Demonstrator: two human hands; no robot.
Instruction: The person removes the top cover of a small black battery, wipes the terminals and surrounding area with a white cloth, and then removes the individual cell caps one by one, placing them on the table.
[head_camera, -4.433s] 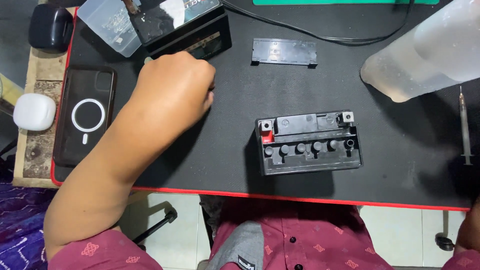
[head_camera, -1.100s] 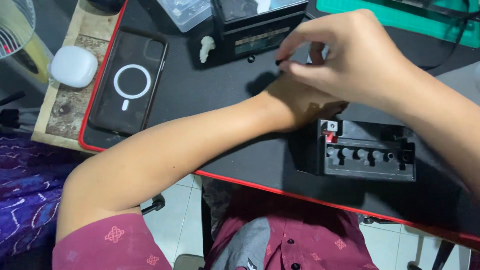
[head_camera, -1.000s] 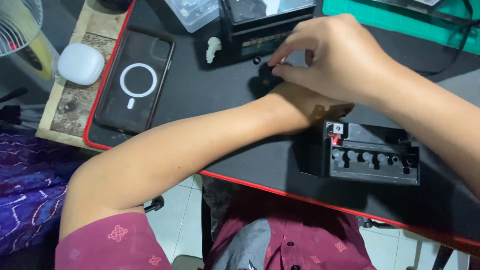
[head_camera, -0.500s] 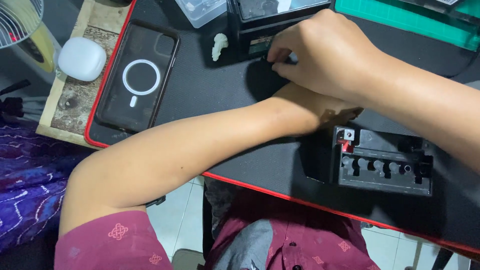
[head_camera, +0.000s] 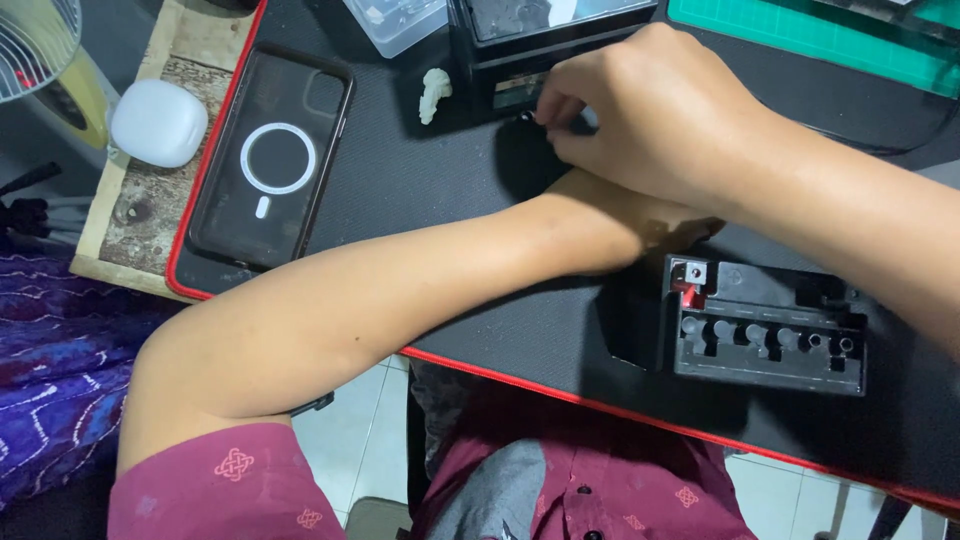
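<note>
Your right hand (head_camera: 665, 120) is pinched shut on a tiny dark part (head_camera: 527, 117) at the front edge of the black box (head_camera: 520, 60); your left hand (head_camera: 680, 232) lies mostly hidden beneath it, grip unclear. That part looks light, hard and easy to drop, so keep it between your fingertips.

- Battery (head_camera: 765, 325): black box, lies on the black mat near its front red edge, open top face toward the camera; row of round cell holes, red-marked terminal at its left corner.
- Small dark part (head_camera: 527, 117): pinched at fingertips of right hand (head_camera: 660, 110), just before the black tray; too small to identify.
</note>
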